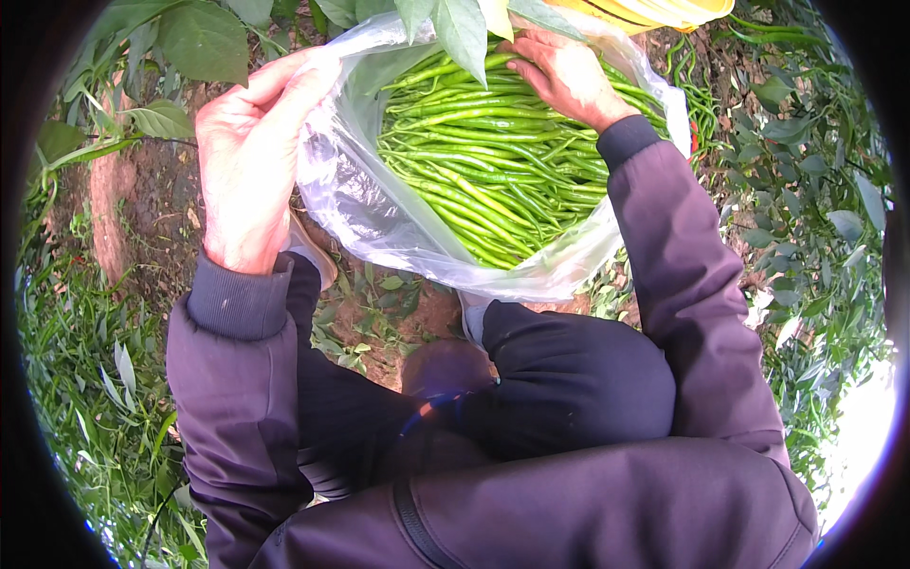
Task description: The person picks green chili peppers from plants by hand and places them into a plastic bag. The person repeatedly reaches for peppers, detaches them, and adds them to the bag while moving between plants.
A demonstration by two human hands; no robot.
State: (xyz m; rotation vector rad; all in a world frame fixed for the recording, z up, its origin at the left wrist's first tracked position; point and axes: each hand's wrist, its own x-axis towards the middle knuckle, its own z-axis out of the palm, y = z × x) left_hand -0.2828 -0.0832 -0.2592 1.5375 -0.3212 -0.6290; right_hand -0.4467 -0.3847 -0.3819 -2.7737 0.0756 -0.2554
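A clear plastic bag [362,213] stands before me with its mouth wide, filled with long green chili peppers [490,149] laid mostly side by side. My left hand [249,142] pinches the bag's left rim between thumb and fingers, holding it up and outward. Inside the mouth, my right hand [561,75] touches the peppers at the far side, its fingers bent over their ends. Leaves partly cover that area, and whether the right fingers grip any pepper cannot be made out.
A yellow plastic bucket [640,11] stands beyond the bag. More green peppers [693,92] lie on the soil at its right, with a bit of red among them. Pepper plants [810,192] line both sides, and broad leaves [202,43] overhang the bag's far edge.
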